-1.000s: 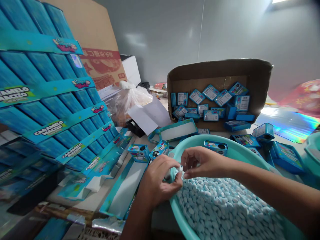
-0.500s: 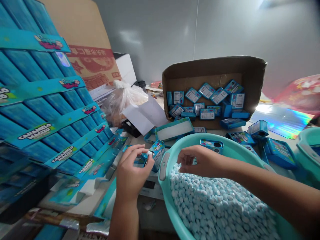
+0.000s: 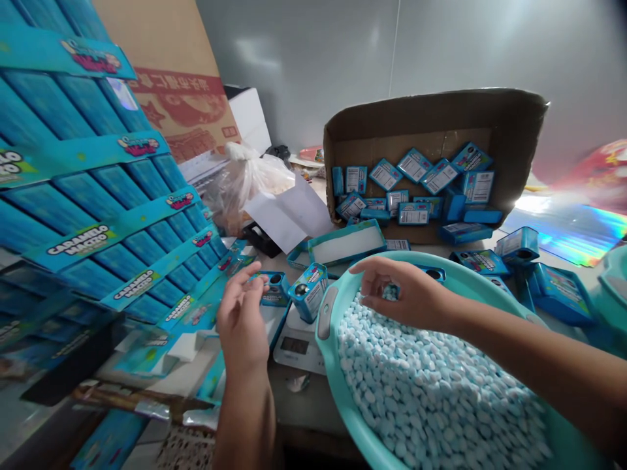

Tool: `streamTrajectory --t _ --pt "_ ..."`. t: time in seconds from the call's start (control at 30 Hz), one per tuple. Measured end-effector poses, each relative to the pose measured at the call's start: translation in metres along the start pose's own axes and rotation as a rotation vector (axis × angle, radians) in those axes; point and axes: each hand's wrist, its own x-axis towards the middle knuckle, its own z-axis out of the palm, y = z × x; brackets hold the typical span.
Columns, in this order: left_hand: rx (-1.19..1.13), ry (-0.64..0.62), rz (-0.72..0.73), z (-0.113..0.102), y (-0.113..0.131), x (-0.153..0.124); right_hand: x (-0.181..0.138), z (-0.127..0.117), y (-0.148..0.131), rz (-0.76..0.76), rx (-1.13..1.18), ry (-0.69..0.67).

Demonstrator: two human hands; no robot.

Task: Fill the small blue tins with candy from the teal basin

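Note:
A teal basin at lower right is heaped with small pale blue candies. My right hand hovers over the far side of the heap, fingers curled with a few candies in them. My left hand is to the left of the basin with loose, parted fingers and nothing in it. Just beyond its fingertips stand two small blue boxes with round holes, one nearest the fingers and one on a white scale.
A tall stack of blue display cartons fills the left. An open cardboard box at the back holds several small blue boxes. More small boxes and a shallow blue tray lie around the basin. A plastic bag sits behind.
My left hand let go of the small box by the basin and drew back, fingers opening. My right hand shifted a little farther over the candies. The view tilted slightly.

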Motion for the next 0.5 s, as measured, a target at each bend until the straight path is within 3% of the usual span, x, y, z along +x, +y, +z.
streamTrajectory --t 0.27,0.5 --pt "-0.119 0.108 0.016 0.003 0.006 0.001 -0.002 -0.001 0.0 0.06 -0.165 -0.274" --pt "-0.153 0.101 -0.001 0.001 0.008 -0.001 -0.004 0.002 0.009 0.041 -0.212 -0.3"
